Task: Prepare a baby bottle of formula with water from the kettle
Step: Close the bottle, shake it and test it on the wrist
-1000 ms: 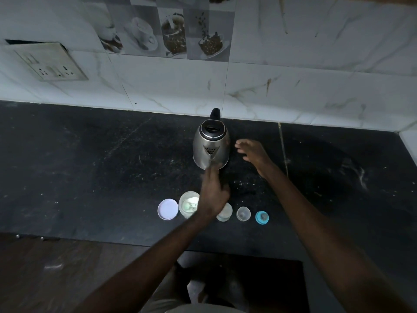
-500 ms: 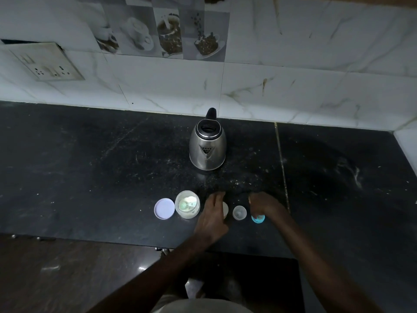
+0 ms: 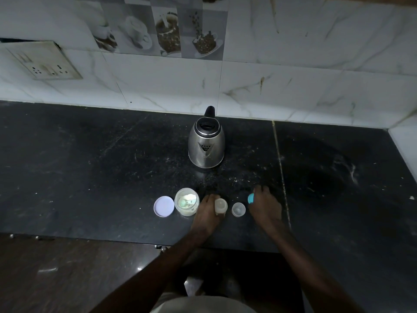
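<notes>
A steel kettle (image 3: 206, 145) with a black lid stands on the black counter (image 3: 90, 166), spout facing me. In front of it sits a row of small items. My left hand (image 3: 206, 214) grips the open baby bottle (image 3: 220, 205), which stands upright. My right hand (image 3: 265, 207) pinches the blue teat ring (image 3: 251, 198) and holds it tilted just above the counter. Between my hands stands the clear bottle cap (image 3: 238, 209). Left of the bottle is the open formula jar (image 3: 186, 201) with a scoop inside, and its round lid (image 3: 164, 206) lies flat beside it.
A marble-tiled wall rises behind the kettle, with a socket plate (image 3: 45, 62) at the upper left. The counter's front edge runs just below my wrists, with dark floor beneath. A seam (image 3: 281, 168) crosses the counter right of my right hand.
Both hands came back from the kettle to the row of items. My left hand took hold of the bottle; my right hand picked up the blue teat ring and tilted it.
</notes>
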Demonstrator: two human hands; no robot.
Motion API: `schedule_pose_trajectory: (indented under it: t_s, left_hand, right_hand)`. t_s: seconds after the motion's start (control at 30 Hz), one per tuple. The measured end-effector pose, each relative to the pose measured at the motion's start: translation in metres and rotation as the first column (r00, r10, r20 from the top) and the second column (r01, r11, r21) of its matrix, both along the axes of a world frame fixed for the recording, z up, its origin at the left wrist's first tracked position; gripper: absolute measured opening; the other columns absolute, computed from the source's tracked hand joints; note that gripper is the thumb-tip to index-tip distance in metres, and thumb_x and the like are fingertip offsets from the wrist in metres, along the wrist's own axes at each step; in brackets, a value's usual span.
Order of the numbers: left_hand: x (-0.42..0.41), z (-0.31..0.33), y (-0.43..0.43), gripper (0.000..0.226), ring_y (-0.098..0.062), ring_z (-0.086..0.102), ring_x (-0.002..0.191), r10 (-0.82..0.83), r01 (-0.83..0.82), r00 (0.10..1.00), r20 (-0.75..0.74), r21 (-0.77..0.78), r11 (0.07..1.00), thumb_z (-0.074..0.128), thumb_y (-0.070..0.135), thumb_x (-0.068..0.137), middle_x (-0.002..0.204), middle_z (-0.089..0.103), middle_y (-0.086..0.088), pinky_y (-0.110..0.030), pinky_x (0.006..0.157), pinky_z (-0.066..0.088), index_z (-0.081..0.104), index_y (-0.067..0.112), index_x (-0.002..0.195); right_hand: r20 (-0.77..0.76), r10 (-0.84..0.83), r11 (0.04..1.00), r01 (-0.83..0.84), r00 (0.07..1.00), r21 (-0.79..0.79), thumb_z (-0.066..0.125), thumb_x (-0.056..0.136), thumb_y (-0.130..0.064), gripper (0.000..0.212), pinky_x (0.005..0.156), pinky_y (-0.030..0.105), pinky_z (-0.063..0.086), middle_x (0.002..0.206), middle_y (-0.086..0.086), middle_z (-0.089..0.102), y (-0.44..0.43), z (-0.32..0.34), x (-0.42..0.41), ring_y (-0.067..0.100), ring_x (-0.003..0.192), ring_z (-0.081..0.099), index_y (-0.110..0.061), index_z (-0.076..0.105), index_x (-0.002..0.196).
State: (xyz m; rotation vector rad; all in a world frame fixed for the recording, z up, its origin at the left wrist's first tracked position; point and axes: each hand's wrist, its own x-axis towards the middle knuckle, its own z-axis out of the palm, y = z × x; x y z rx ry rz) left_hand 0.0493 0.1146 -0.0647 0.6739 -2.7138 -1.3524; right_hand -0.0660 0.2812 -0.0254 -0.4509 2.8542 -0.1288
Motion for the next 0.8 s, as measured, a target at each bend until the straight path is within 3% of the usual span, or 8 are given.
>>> schedule_pose_trajectory:
  t_s: [0.1,0.17,0.23,0.33,0.43,0.53,0.67,0.8]
  left_hand:
    - [0.002,-0.005,0.001,0.034,-0.026,0.067,0.097,0.057,-0.055,0.996,-0.064,0.034,0.998,0.083,0.014,0.078,0.105,0.070,-0.005,-0.041,0.085,0.051,0.069,0.012,0.109]
    - [0.004,-0.008,0.002,0.037,-0.020,0.068,0.096,0.102,-0.094,0.992,-0.078,0.097,0.991,0.087,0.018,0.078,0.106,0.072,0.000,-0.036,0.084,0.052,0.070,0.015,0.111]
    - [0.004,-0.012,0.002,0.043,-0.019,0.070,0.097,0.130,-0.121,0.989,-0.065,0.132,0.984,0.090,0.024,0.076,0.106,0.073,0.001,-0.037,0.082,0.054,0.070,0.016,0.113]
    - [0.005,-0.018,0.001,0.044,-0.018,0.072,0.092,0.153,-0.144,0.987,-0.043,0.165,0.976,0.092,0.027,0.073,0.101,0.073,0.002,-0.039,0.078,0.056,0.068,0.016,0.109]
    - [0.007,-0.017,0.002,0.042,-0.008,0.070,0.088,0.160,-0.147,0.986,-0.051,0.194,0.970,0.093,0.025,0.073,0.097,0.072,0.004,-0.025,0.073,0.053,0.067,0.018,0.105]
    - [0.008,-0.012,0.002,0.040,0.009,0.066,0.084,0.150,-0.134,0.987,-0.060,0.220,0.966,0.094,0.017,0.072,0.092,0.069,0.007,-0.007,0.069,0.043,0.064,0.019,0.099]
    - [0.009,-0.007,0.003,0.038,0.020,0.063,0.089,0.149,-0.123,0.984,-0.101,0.225,0.967,0.095,0.011,0.073,0.090,0.067,0.011,-0.002,0.070,0.042,0.068,0.014,0.100]
    - [0.009,-0.006,0.003,0.041,0.021,0.063,0.089,0.147,-0.116,0.983,-0.114,0.242,0.963,0.095,0.012,0.075,0.089,0.068,0.013,-0.003,0.071,0.044,0.065,0.022,0.101]
  right_hand:
    - [0.091,0.203,0.930,-0.163,0.975,-0.330,0.078,0.082,-0.022,0.046,0.086,0.041,0.057,0.122,-0.001,0.060,-0.018,0.014,-0.001,0.022,0.108,0.064,-0.023,0.062,0.125]
    - [0.101,0.394,0.839,-0.313,0.914,-0.444,0.080,0.076,-0.018,0.050,0.093,0.038,0.055,0.122,-0.007,0.063,-0.030,0.017,0.003,0.016,0.110,0.063,-0.025,0.067,0.123]
    - [0.085,0.510,0.791,-0.429,0.856,-0.435,0.078,0.073,-0.012,0.053,0.096,0.032,0.053,0.124,-0.007,0.064,-0.038,0.017,0.010,0.015,0.113,0.062,-0.022,0.070,0.124]
    - [0.079,0.556,0.781,-0.488,0.827,-0.389,0.075,0.074,-0.006,0.053,0.094,0.036,0.054,0.125,-0.004,0.064,-0.043,0.015,0.017,0.019,0.113,0.062,-0.019,0.071,0.125]
    - [0.077,0.557,0.794,-0.504,0.827,-0.340,0.074,0.076,-0.004,0.052,0.092,0.041,0.055,0.125,-0.001,0.064,-0.046,0.017,0.021,0.023,0.112,0.062,-0.017,0.070,0.126]
    - [0.067,0.572,0.803,-0.541,0.818,-0.252,0.073,0.080,-0.007,0.048,0.091,0.043,0.055,0.122,0.006,0.063,-0.054,0.020,0.026,0.028,0.110,0.062,-0.014,0.070,0.127]
    - [0.081,0.560,0.825,-0.547,0.824,-0.140,0.074,0.084,-0.019,0.040,0.088,0.038,0.052,0.118,0.009,0.063,-0.064,0.029,0.025,0.030,0.104,0.065,-0.011,0.069,0.123]
    - [0.089,0.580,0.814,-0.572,0.810,-0.100,0.075,0.085,-0.025,0.039,0.086,0.039,0.050,0.117,0.011,0.064,-0.066,0.033,0.021,0.031,0.101,0.066,-0.008,0.068,0.120]
